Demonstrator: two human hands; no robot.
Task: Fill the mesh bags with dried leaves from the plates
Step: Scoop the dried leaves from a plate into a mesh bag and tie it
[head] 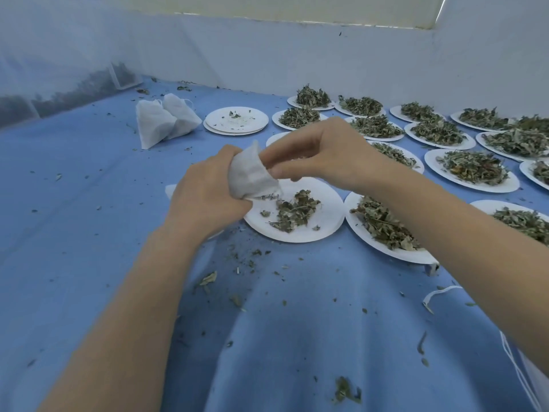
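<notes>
Now both hands, L & R, grip mesh bag over plate w/ leaves.

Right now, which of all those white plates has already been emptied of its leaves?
The stacked plate at the far side, right beside the two filled bags. It holds only crumbs, while every other plate still carries a pile of leaves.

A blue cloth covers the whole work surface, lying in soft folds and creases toward the near edge. Pale white walls close it in at the back and on the right. Sheer white netting hangs along the left side. A bright strip runs along the top of the back wall. The light is soft and even.
</notes>
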